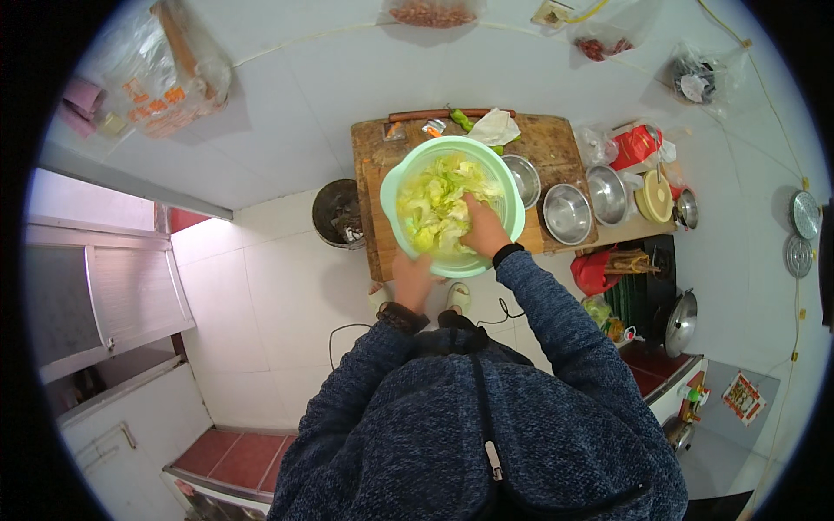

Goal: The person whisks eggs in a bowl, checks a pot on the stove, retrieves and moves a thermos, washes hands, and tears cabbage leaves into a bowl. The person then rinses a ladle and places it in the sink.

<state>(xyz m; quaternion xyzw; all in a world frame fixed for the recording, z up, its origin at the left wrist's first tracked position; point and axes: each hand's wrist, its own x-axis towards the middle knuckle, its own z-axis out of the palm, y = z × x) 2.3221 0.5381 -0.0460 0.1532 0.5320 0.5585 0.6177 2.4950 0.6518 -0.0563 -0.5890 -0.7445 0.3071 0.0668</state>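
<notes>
Pale green leaves [433, 202], torn and resembling lettuce, fill part of a mint-green plastic basin [389, 195] with a perforated or mesh-like inner wall. My right hand [485, 228] reaches over the near right side of the basin, with leaves between its thumb and fingers; some fingertips are hidden among them. My left hand [412, 281] is blurred at the near left rim. Whether it grips the rim or only touches it cannot be told. Beneath the basin is a worn wooden board or tabletop [550, 146], and the basin's near side juts past its front edge.
Right of the basin stand several steel bowls [567, 213] and a cream-lidded container [657, 195]. Behind it lie a green pepper [461, 120], a white cloth or bag [495, 127] and a wooden rod [417, 115]. A dark bin [337, 213] is at left; a black cable [505, 314] crosses the floor.
</notes>
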